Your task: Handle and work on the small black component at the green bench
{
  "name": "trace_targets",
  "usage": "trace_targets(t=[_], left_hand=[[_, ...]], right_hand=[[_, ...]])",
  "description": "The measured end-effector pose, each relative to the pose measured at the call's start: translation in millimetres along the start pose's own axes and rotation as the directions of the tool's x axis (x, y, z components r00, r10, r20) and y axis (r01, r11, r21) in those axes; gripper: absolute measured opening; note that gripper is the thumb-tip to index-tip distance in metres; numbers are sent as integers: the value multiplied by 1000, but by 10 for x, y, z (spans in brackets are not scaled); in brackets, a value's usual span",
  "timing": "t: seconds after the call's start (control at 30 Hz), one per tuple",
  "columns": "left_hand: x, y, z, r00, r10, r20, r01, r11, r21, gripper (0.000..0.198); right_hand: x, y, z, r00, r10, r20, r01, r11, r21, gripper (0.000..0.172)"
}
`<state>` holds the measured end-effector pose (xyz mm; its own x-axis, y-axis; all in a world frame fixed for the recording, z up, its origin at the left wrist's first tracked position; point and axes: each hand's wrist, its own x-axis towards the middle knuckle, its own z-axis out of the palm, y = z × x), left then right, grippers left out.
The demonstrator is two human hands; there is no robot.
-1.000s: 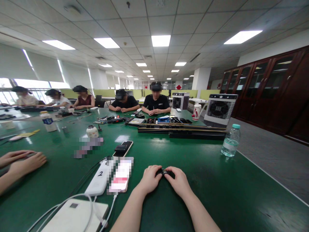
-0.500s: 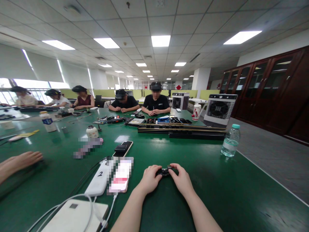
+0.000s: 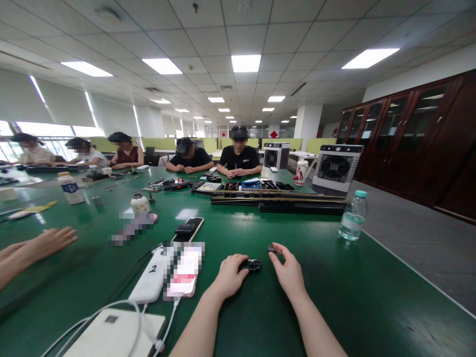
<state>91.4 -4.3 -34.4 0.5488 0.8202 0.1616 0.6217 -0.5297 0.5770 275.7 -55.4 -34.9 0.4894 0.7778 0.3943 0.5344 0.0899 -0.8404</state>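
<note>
My left hand (image 3: 233,273) is closed on the left end of a small black plastic part (image 3: 254,266), low over the green table (image 3: 238,230). The part has some pale detail along its top; its exact kind is too small to tell. To the right, my right hand (image 3: 287,267) pinches a tiny dark block (image 3: 271,249) between thumb and fingertips. A gap of bare table separates the block from the black part. Left of my hands lie a phone with a lit screen (image 3: 186,270) and a white power bank (image 3: 154,275) marked 2.
A water bottle (image 3: 353,216) stands at the right. Black rails (image 3: 275,201) lie across the table beyond my hands, with tools behind. White cables (image 3: 139,317) run over a white box (image 3: 113,337). A co-worker's hand (image 3: 55,241) is at the left; other people sit opposite.
My right hand has moved up and right, taking the small dark block away from the black part. My left hand keeps its hold. The co-worker's hand at the left has shifted slightly right.
</note>
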Motion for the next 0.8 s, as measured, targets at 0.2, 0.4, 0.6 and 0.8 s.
trace_targets(t=[0.2,0.4,0.6,0.8], left_hand=[[-1,16,-10,1000,-12,11,12,1000,-1,39],[-5,8,-12,1000,-10,10,10,1000,0,39],[-9,1,-7,1000,-9,8,9,1000,-8,39],[-1,1,-1,1000,-3,8,3,1000,5,39]], right_hand=[[23,11,-49,998,-36,-53,33,998,-60,36],[31,-12,-74,997,-23,-77,16,996,-82,39],[16,-38,-76,998,-39,-47,34,994,-102,37],[-4,-45,-44,999,-36,37,40,992,-124,30]])
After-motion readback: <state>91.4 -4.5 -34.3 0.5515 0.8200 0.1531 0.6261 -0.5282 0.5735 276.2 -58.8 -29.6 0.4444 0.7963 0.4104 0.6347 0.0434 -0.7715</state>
